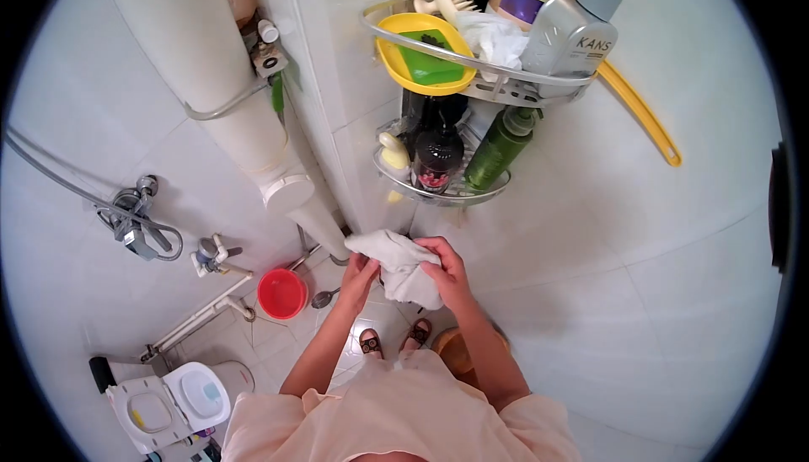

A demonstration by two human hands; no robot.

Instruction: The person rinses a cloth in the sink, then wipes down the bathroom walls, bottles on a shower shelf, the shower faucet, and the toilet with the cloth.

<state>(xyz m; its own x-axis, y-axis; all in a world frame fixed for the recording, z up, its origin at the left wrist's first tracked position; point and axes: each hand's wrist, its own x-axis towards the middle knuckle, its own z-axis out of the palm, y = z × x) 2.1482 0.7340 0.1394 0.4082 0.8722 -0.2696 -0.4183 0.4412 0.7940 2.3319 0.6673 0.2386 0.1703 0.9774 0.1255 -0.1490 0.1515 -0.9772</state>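
While left hand (358, 278) and right hand (452, 275) grasp a white cloth (399, 265) with fingers (438, 247), handling it seems the step, next needing steady support.

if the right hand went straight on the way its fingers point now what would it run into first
The white cloth, which the right hand is holding. Past the cloth, the left hand looks next in line, though depth is hard to judge from one view.
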